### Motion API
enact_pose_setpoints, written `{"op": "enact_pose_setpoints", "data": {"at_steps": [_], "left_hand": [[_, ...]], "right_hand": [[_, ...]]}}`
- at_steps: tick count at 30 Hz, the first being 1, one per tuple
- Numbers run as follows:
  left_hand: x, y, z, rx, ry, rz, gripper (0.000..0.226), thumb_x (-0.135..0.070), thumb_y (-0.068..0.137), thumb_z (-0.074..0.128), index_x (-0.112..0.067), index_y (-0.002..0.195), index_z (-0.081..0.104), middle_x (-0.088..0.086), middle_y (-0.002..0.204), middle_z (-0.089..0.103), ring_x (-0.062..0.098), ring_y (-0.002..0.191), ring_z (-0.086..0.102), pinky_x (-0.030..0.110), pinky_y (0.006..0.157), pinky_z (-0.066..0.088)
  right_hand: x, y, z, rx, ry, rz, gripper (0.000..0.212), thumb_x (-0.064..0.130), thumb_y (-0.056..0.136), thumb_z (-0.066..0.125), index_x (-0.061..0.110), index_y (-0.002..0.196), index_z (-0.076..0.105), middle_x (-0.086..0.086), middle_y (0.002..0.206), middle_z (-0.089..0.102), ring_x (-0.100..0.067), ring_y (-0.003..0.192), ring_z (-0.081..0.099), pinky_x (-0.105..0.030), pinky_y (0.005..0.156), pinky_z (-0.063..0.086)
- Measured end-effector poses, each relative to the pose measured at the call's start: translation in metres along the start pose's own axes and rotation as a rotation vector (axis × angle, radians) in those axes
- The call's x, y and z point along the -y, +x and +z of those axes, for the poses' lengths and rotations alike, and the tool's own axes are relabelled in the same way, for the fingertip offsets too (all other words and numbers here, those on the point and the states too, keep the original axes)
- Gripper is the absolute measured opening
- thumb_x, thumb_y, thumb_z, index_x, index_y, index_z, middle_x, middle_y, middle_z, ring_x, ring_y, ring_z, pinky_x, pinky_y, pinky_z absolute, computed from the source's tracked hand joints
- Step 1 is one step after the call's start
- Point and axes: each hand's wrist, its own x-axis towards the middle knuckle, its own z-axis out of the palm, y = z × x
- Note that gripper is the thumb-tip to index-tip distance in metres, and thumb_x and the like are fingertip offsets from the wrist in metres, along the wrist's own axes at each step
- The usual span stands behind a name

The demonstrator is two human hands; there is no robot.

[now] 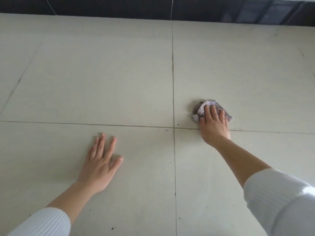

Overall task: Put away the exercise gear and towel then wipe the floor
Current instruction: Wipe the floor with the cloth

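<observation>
Nearest, a few dark specks lie on the floor between the two white ribbed sleeves. They sit well behind the wiping and could be missed if the strokes only go forward, or picked up on a knee or sleeve. The left hand lies released and flat on the tile, fingers straight and spread, and seems to bear weight. On a tile left damp by wiping, that palm could slide and tip the person forward. Further out, fine grit is scattered by the crossing of the grout lines, and a careless pass may push it into the groove instead of lifting it. To the right, just beyond that line, the right hand presses down with straight fingers on a crumpled greyish cloth, not clenched round it. The cloth is bunched small, so each stroke covers little, and it may slip out from under the palm or smear dirt. Nothing blocks the tiles ahead up to the dark skirting at the far edge, where the knuckles might knock.
</observation>
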Motion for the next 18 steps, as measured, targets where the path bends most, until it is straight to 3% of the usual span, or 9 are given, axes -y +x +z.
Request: {"op": "enact_pose_setpoints", "data": {"at_steps": [3, 5, 7, 8, 11, 13, 16, 18], "left_hand": [[0.002, -0.001, -0.001, -0.027, -0.025, 0.018, 0.08, -0.075, 0.081, -0.008, -0.034, 0.149, -0.012, -0.001, 0.156, -0.024, 0.015, 0.144, -0.022, 0.032, 0.117, -0.006], [0.004, -0.001, -0.002, -0.042, -0.016, 0.035, 0.073, -0.067, 0.089, 0.001, -0.032, 0.152, -0.001, 0.003, 0.16, -0.011, 0.017, 0.148, -0.01, 0.035, 0.118, 0.001], [0.009, 0.003, -0.006, -0.062, -0.013, 0.055, 0.066, -0.058, 0.094, 0.008, -0.028, 0.153, 0.012, 0.009, 0.161, 0.005, 0.024, 0.148, 0.007, 0.041, 0.118, 0.013], [0.012, 0.006, -0.009, -0.081, 0.0, 0.044, 0.065, -0.054, 0.095, 0.011, -0.026, 0.153, 0.017, 0.012, 0.16, 0.011, 0.028, 0.146, 0.014, 0.045, 0.117, 0.018], [0.033, 0.021, -0.015, -0.085, 0.017, -0.12, 0.071, -0.053, 0.092, 0.011, -0.018, 0.152, 0.022, 0.019, 0.158, 0.011, 0.037, 0.144, 0.013, 0.051, 0.115, 0.018], [0.048, 0.029, -0.012, -0.031, 0.033, -0.174, 0.079, -0.056, 0.089, 0.0, -0.014, 0.152, 0.019, 0.021, 0.159, 0.002, 0.038, 0.146, 0.0, 0.05, 0.118, 0.01], [0.047, 0.032, -0.005, -0.04, 0.054, -0.132, 0.084, -0.054, 0.09, -0.012, -0.009, 0.151, 0.023, 0.023, 0.159, -0.001, 0.039, 0.146, -0.008, 0.052, 0.118, 0.006], [0.039, 0.031, -0.008, -0.101, -0.043, -0.202, 0.078, -0.056, 0.09, 0.0, -0.013, 0.154, 0.012, 0.02, 0.159, 0.0, 0.035, 0.147, -0.003, 0.047, 0.119, 0.007]], "right_hand": [[0.055, -0.004, 0.02, 0.032, -0.022, -0.153, 0.058, 0.042, 0.101, 0.013, 0.029, 0.155, 0.0, 0.003, 0.163, -0.006, -0.032, 0.148, -0.011, -0.045, 0.12, -0.004], [0.09, -0.027, 0.039, 0.074, -0.12, -0.412, 0.063, 0.044, 0.095, 0.009, 0.023, 0.154, 0.017, -0.003, 0.163, 0.009, -0.037, 0.148, 0.001, -0.053, 0.119, 0.01], [0.118, -0.069, 0.057, 0.087, -0.203, -0.68, 0.061, 0.041, 0.093, 0.02, 0.021, 0.148, 0.038, -0.006, 0.157, 0.031, -0.042, 0.144, 0.021, -0.057, 0.113, 0.027], [0.127, -0.093, 0.07, 0.083, -0.215, -0.824, 0.058, 0.041, 0.094, 0.025, 0.022, 0.147, 0.039, -0.005, 0.156, 0.033, -0.042, 0.143, 0.023, -0.058, 0.113, 0.025], [0.136, -0.148, 0.087, 0.26, -0.291, -1.121, 0.055, 0.04, 0.101, 0.025, 0.029, 0.154, 0.015, 0.002, 0.163, 0.007, -0.033, 0.148, -0.012, -0.049, 0.117, -0.01], [0.128, -0.141, 0.086, 0.259, -0.266, -1.243, 0.052, 0.039, 0.102, 0.024, 0.03, 0.153, 0.022, 0.004, 0.162, 0.013, -0.026, 0.149, -0.008, -0.043, 0.121, -0.006], [0.109, -0.091, 0.08, 0.128, -0.33, -1.29, 0.051, 0.037, 0.098, 0.032, 0.023, 0.147, 0.04, 0.001, 0.153, 0.039, -0.026, 0.145, 0.028, -0.04, 0.119, 0.015], [0.096, -0.047, 0.065, 0.07, -0.321, -1.092, 0.054, 0.037, 0.097, 0.031, 0.019, 0.148, 0.038, -0.003, 0.153, 0.039, -0.029, 0.143, 0.031, -0.042, 0.119, 0.02]]}}
